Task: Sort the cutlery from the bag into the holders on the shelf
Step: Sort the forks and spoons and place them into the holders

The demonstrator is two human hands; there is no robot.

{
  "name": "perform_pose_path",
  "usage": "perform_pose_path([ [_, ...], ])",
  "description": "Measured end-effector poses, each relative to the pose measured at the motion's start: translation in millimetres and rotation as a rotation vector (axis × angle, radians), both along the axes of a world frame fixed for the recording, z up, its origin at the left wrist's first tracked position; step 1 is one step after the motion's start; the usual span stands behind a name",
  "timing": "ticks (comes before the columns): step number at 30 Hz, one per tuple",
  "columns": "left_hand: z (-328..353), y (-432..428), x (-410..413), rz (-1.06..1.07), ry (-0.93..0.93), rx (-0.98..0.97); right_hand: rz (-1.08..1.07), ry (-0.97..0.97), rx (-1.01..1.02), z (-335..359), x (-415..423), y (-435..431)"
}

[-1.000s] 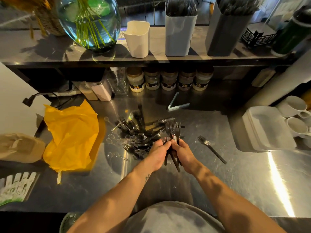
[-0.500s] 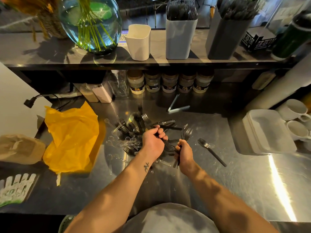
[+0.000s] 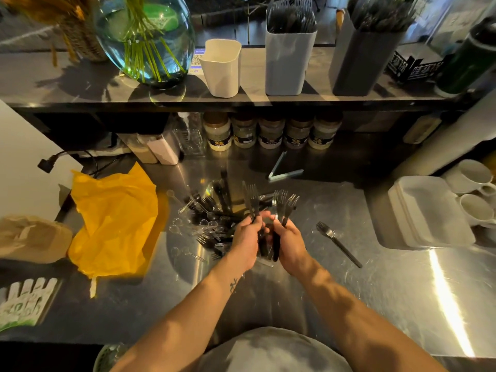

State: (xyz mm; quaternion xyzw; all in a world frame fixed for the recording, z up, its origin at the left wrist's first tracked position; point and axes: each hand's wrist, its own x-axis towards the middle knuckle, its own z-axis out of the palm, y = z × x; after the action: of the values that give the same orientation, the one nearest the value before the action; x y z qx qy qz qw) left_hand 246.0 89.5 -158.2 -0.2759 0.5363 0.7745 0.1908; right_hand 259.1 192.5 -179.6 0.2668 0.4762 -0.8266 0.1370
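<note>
A heap of black and clear plastic cutlery lies on the steel counter beside a crumpled yellow bag. My left hand grips a couple of black forks, tines up. Close beside it, my right hand grips a small bunch of black forks, also tines up. One loose black fork lies to the right. On the shelf stand a cream holder that looks empty, a grey holder and a dark holder, both full of dark cutlery.
A round glass vase with green stems stands at the shelf's left. Jars line up under the shelf. White trays and mugs sit at the right. A brown paper bag lies far left, tongs behind the heap.
My left hand reached into the heap, then came back beside my right hand holding forks. Both hands now hold their forks upright together in front of the pile.
</note>
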Motion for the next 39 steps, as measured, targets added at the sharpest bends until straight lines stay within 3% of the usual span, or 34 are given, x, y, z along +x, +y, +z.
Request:
perform_pose_path([
  [9, -5, -1, 7, -0.017, 0.047, -0.178, 0.047, 0.028, -0.178, 0, 8, 14],
  [26, 4, 2, 20, -0.067, 0.06, -0.163, 0.025, -0.078, -0.433, 5, 5, 22],
  [39, 0, 1, 23, -0.039, 0.049, -0.182, 0.015, -0.012, -0.129, 2, 9, 25],
])
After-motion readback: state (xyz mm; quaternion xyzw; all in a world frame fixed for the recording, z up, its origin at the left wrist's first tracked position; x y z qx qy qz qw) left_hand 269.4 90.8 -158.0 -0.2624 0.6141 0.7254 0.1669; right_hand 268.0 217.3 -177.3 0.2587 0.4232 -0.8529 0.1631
